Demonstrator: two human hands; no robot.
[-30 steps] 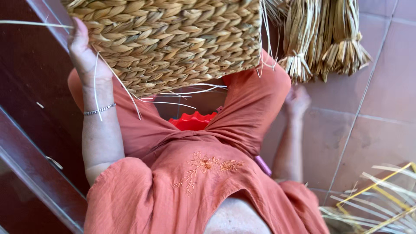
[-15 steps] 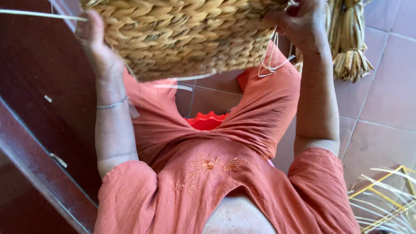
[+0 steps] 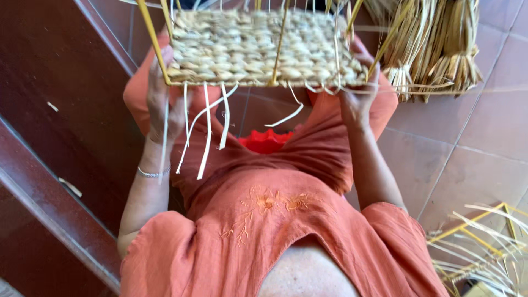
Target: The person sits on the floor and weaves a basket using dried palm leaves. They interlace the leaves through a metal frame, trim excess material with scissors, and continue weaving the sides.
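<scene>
Got the half-woven tan straw basket (image 3: 258, 52) up between both hands, long axis running left-right. My left hand (image 3: 162, 104) and right hand (image 3: 357, 96) each have fingers clamped on an end, about equally close.

Terracotta tile floor (image 3: 473, 159) right, pale grout lines, sunlit. Dark red-brown wooden panel (image 3: 60, 99) left, slanting rail (image 3: 49, 209) across it. Dried reed bundle (image 3: 434, 49) on floor, upper right.
</scene>
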